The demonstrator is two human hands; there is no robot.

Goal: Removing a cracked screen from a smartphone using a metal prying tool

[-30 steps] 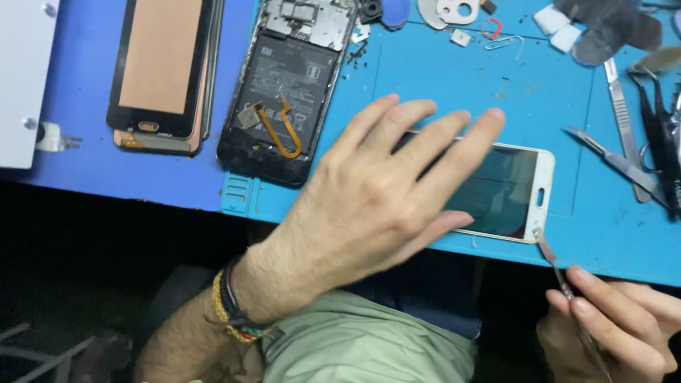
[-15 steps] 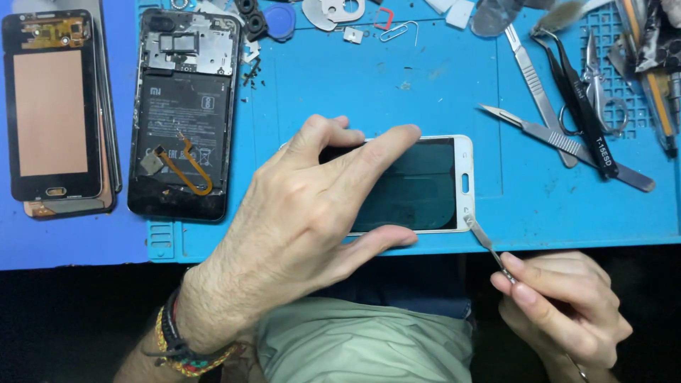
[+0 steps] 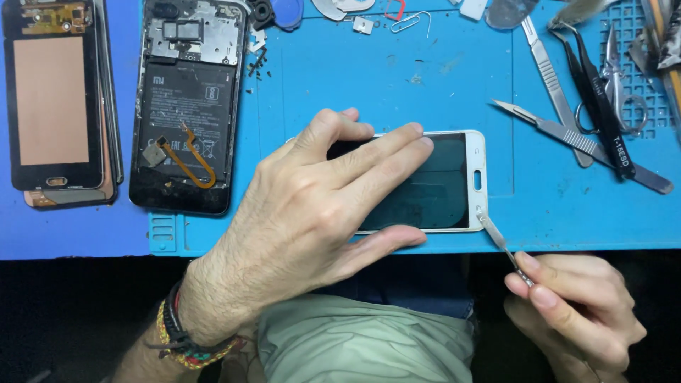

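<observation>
Blue repair mat [image 3: 425, 85] covers your worktop, with tools and gutted phones scattered along the far side.

Head view, the only one you've got: your left hand [image 3: 312, 213] lies flat over the white phone [image 3: 454, 181], fingers spread across the dark screen and thumb hooked under the near edge, pinning it at the mat's front edge. Your right hand [image 3: 574, 312] sits off the worktop's near side, fingers pinched tight on a thin metal pry tool [image 3: 500, 245], whose tip touches the phone's near right corner.

Looks to me like you're at the start of prying, working the tip into the seam at that corner. I'd say the next bit calls for a shallow angle and light pressure, with the left hand keeping the phone from sliding.

No real containers here. Closest thing is the opened black phone [image 3: 186, 106] at far left, back off, with its battery and an orange flex cable showing. A screen assembly [image 3: 53, 99] lies beside it. Scalpels [image 3: 560, 128] and black tweezers [image 3: 603, 106] rest at far right, well apart from your hands.
</observation>
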